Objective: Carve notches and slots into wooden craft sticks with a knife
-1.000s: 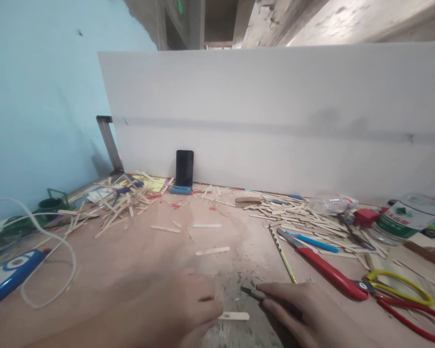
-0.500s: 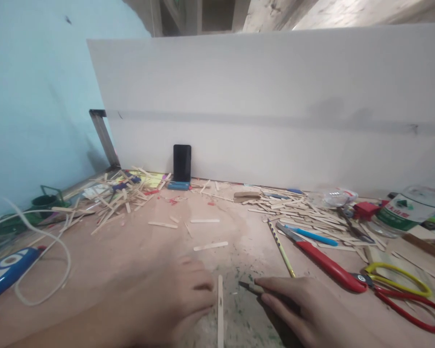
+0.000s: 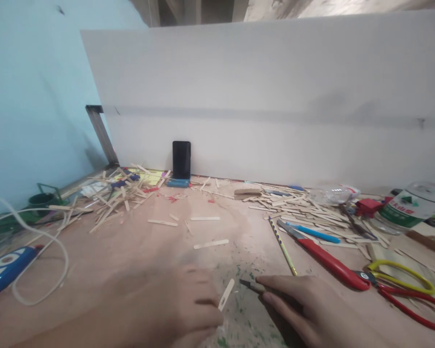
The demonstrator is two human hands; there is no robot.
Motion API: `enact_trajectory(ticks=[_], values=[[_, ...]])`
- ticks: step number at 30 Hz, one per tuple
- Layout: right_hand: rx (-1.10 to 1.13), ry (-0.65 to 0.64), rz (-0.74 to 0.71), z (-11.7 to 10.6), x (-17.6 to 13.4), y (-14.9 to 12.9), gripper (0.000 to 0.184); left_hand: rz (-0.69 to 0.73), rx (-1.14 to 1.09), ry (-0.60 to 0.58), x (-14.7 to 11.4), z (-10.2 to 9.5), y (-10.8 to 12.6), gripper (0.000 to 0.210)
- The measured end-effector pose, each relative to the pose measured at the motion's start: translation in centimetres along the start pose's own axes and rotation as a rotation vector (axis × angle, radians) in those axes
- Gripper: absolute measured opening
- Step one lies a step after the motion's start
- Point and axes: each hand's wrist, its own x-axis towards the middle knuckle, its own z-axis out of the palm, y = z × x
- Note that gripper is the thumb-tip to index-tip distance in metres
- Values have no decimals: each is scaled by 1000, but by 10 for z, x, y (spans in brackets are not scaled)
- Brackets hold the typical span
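My left hand is closed at the lower middle, its fingertips on a wooden craft stick. The stick slants up to the right, with a small dark slot near my fingers; its lower end is hidden by the hand. Just to the right, my right hand grips a small carving knife with a dark pointed blade and a light handle. The blade tip points left toward the stick, a short gap from it. Green specks and small scraps lie on the tabletop beneath.
Loose craft sticks lie ahead, with heaps at left and right. A dotted pencil, a blue pen-like tool and red-and-yellow-handled scissors are at right. A phone stands against the white board. A white cable loops at left.
The craft stick has turned from upright to a rightward slant, and my left hand has moved right onto its lower end. My right hand with the knife has barely moved.
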Motion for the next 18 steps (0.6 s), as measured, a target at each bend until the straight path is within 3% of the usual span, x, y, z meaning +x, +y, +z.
enact_trajectory(ticks=[3,9,14,18], values=[[-10,-2,-6,-1,-1,1,45,-1,-73,9,0,2,2,15],[-19,2,-14,-2,-5,2,43,-25,46,-8,-2,2,-2,32],[-20,19,-18,8,-4,6,45,27,46,2,-1,0,-6,29],[10,18,-28,14,0,9,44,48,114,-64,2,-6,-5,24]])
